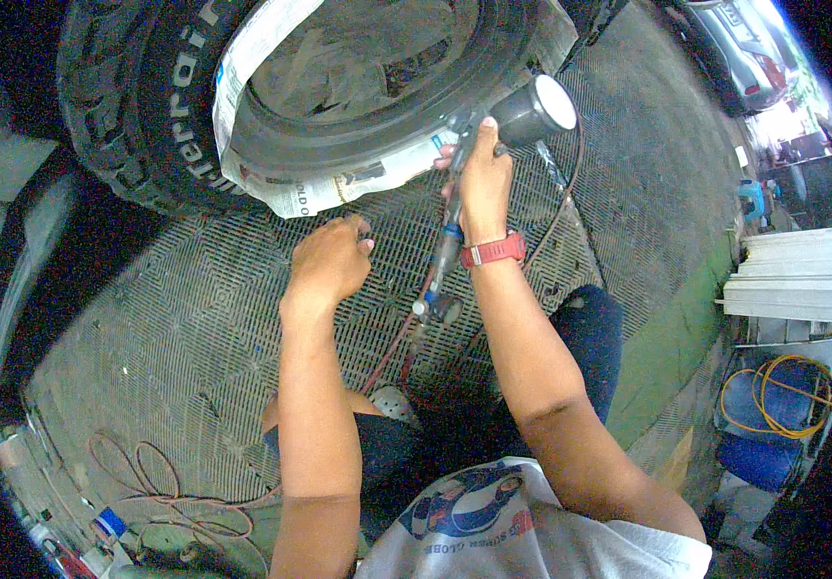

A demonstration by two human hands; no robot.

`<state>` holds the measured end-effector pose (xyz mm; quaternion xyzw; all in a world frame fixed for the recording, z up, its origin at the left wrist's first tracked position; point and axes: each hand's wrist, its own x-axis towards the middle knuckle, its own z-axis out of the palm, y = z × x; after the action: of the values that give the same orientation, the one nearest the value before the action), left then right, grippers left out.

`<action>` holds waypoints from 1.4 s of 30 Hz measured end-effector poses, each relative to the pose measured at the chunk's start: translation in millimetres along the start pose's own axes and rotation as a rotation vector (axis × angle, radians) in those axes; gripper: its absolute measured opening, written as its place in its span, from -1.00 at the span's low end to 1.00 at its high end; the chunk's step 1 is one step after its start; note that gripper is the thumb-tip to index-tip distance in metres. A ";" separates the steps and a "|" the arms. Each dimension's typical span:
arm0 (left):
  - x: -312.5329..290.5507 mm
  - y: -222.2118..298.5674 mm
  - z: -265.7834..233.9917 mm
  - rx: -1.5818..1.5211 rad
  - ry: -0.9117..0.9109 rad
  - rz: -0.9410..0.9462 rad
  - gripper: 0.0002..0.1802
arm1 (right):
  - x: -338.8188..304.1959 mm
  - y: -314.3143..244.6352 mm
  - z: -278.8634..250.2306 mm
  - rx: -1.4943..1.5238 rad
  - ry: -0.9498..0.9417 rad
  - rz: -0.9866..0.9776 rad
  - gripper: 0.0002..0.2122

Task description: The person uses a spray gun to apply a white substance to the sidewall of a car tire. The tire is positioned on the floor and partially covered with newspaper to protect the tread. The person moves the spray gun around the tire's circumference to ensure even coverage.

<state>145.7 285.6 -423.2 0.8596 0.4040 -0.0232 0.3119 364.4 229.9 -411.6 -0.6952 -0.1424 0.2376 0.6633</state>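
My right hand [486,183] is wrapped round the handle of a spray gun [448,253], which has a dark cup [522,114] with a white round end. The gun sits beside the lower right of a large off-road tyre [131,106] on a wheel. Newspaper strips [339,188] ring the wheel rim [339,145] between it and the tyre. My left hand [332,256] hovers just below the newspaper edge, its fingers curled in and nothing visible in them. A red watch is on my right wrist.
Ribbed plastic floor tiles [213,299] lie under the wheel. A thin hose [155,473] coils at lower left, and another strand curves right of the gun. At right stand a blue drum [763,400] with a yellow hose [787,386] and a silver car [744,58].
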 end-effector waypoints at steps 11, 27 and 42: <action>-1.6 -2.1 0.7 0.010 0.004 0.010 -0.64 | 4.5 7.1 1.9 -0.093 -0.131 0.009 -0.38; -4.3 4.1 -2.9 0.085 -0.009 -0.037 -0.63 | -54.2 -53.5 57.3 0.240 -0.680 0.099 -0.34; -3.3 -0.3 -4.0 0.094 -0.018 -0.013 -0.67 | -8.1 7.6 43.1 -0.013 -0.419 0.232 -0.41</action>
<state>142.5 285.7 -419.2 0.8704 0.4054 -0.0517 0.2745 334.3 262.0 -418.3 -0.6466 -0.1976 0.4502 0.5832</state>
